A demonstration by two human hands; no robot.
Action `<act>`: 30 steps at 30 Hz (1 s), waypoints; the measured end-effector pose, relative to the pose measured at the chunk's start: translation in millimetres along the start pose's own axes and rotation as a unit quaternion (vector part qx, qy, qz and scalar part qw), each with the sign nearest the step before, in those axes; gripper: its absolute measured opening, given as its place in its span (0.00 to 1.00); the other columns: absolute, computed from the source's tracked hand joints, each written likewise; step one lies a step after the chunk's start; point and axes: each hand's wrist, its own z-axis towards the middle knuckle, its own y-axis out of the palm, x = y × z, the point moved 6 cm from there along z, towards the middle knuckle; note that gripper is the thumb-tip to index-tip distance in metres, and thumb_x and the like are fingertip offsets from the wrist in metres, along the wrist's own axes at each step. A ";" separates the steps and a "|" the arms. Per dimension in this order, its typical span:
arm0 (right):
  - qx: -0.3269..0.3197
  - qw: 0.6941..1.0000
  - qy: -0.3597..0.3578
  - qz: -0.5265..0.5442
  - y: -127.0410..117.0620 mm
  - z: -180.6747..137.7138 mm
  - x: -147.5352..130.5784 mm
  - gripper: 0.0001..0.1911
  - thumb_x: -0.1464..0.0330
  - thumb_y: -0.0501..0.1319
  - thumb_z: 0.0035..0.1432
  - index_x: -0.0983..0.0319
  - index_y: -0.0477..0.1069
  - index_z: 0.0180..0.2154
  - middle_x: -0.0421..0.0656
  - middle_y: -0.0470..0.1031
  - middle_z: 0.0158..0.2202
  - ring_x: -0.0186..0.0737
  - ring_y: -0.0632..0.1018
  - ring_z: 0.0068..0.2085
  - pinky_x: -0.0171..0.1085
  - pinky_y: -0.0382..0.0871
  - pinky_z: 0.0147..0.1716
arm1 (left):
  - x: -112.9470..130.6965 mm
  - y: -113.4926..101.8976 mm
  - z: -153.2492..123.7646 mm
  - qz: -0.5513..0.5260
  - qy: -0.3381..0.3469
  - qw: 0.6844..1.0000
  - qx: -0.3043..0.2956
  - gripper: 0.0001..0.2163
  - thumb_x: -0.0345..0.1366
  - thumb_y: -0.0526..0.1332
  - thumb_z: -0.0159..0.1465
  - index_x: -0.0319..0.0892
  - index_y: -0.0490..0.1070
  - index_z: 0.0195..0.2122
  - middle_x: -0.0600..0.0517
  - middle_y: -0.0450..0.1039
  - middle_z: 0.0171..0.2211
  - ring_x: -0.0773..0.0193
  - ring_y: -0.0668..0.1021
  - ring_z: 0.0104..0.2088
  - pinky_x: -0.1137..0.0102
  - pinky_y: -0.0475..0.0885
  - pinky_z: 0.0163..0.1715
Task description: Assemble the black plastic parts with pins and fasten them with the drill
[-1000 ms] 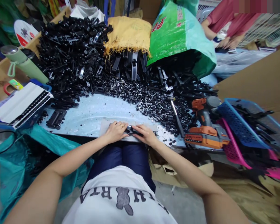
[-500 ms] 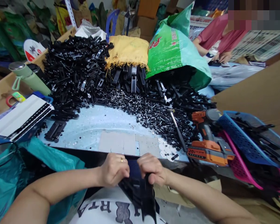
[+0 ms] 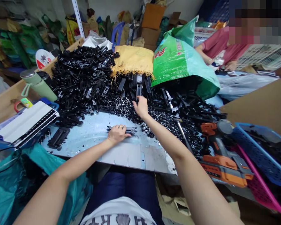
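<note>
My left hand (image 3: 118, 134) rests over a black plastic part (image 3: 131, 130) on the blue tabletop, its fingers closed around it and its thumb pointing right. Farther forward, my right hand (image 3: 141, 107) reaches to the lower end of flat black plastic strips (image 3: 139, 90) that stick out from under a yellow woven sack (image 3: 133, 59). Its thumb and fingers look apart, with nothing visible between them. Small metal pins with black heads (image 3: 121, 104) lie heaped just beside and below my right hand.
A pile of black plastic parts (image 3: 84, 72) fills the left back. An orange cordless drill (image 3: 222, 162), a hammer (image 3: 184, 134) and a blue basket (image 3: 259, 150) stand right. A green bag (image 3: 175, 65) lies behind. A bottle (image 3: 38, 86) stands left. Another person (image 3: 224, 47) works at back right.
Both hands were at my lap's edge with black plastic parts. Now my left hand is on the tabletop over a part, and my right hand has moved forward to the strips.
</note>
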 end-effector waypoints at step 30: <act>-0.153 0.988 -0.007 0.019 -49.2 -149.6 -43.3 0.09 0.64 0.62 0.50 0.62 0.68 0.33 0.46 0.71 0.31 0.44 0.71 0.34 0.41 0.67 0.33 | -58.6 -69.9 -46.4 0.047 -0.141 0.987 -0.063 0.08 0.32 0.53 0.62 0.34 0.67 0.40 0.39 0.70 0.37 0.53 0.72 0.39 0.64 0.67 0.38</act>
